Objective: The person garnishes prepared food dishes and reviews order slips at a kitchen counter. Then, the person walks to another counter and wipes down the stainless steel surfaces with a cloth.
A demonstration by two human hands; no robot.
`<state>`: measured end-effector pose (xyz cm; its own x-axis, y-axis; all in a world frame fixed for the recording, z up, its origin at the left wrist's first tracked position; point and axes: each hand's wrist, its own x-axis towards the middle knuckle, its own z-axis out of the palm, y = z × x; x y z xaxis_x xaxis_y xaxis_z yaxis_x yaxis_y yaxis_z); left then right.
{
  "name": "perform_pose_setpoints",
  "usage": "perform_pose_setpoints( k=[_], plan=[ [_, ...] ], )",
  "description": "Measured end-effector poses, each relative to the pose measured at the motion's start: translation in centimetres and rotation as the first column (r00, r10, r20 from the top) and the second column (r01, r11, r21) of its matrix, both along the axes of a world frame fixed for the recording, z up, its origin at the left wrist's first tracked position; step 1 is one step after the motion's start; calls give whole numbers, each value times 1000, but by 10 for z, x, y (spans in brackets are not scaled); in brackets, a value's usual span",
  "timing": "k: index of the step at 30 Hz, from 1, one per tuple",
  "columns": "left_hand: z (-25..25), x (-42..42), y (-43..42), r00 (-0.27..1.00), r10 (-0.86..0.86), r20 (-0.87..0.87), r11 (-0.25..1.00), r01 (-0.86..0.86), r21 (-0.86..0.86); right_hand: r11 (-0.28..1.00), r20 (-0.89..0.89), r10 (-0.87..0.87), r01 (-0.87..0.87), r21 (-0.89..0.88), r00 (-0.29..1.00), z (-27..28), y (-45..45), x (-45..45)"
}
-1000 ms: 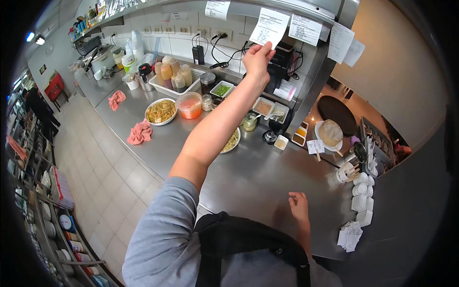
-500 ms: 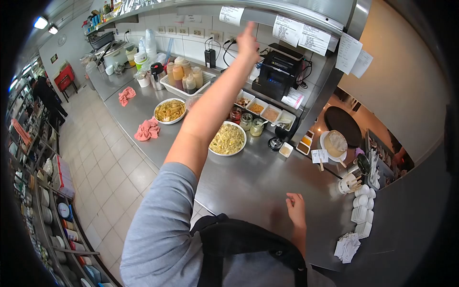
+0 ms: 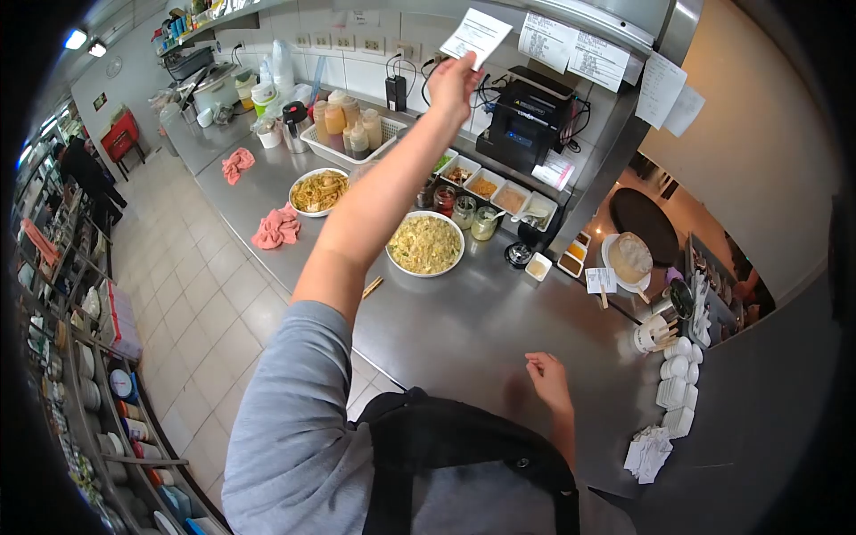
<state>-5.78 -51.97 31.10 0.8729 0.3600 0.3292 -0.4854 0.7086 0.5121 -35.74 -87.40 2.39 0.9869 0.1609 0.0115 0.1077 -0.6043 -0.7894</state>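
My left hand (image 3: 453,89) is raised at the end of my outstretched arm, its fingers closed on the lower edge of a printed order slip (image 3: 476,37). The slip is tilted, in front of the tiled wall beside the metal rail. My right hand (image 3: 550,385) hovers low over the steel counter (image 3: 464,343) near my body, loosely bent, with nothing visible in it. Below my left forearm stands a white bowl of fried rice (image 3: 425,245). A bowl of noodles (image 3: 319,192) is farther left, partly beside the forearm.
Other slips (image 3: 596,61) hang from the rail above a black printer (image 3: 524,125). Topping trays (image 3: 484,185) and jars (image 3: 484,224) line the counter's back. A basket of sauce bottles (image 3: 357,138) and pink cloths (image 3: 277,226) are left. Small white dishes (image 3: 675,392) stand right. A person (image 3: 89,178) is far left.
My left hand, previously up at the rail with a finger extended, has come down slightly with the order slip in its grip. My right hand's fingers have curled a little.
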Motion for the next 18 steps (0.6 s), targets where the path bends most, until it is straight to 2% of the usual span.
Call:
perform_pose_setpoints(
  k=[2, 6, 10, 14, 15, 16, 18],
  plan=[
    [6, -8, -19, 1000, -7, -6, 998, 7, -66, 997, 6, 69, -69, 34, 998, 4, 9, 4],
    [26, -6, -36, 998, -33, 46, 991, 39, -129, 996, 15, 77, -78, 34, 997, 10, 18, 6],
    [42, 18, -39, 999, 17, 33, 980, -10, -198, 994, -27, 110, -110, 10, 994, -2, 13, 1],
    [45, 13, -43, 992, 123, -27, 982, -125, -141, 994, -28, 109, -109, -7, 994, -17, 4, -1],
    [38, 1, -42, 982, 154, -108, 986, -160, -53, 992, -37, 124, -125, -12, 992, -16, 6, -1],
    [27, -7, -42, 964, 188, -188, 982, -184, 37, 992, -60, 124, -126, -21, 990, -13, 9, -2],
    [-25, -13, -26, 976, 92, -195, 995, -82, 63, 990, -92, 138, -141, -30, 986, -16, 10, 1]
  ],
)
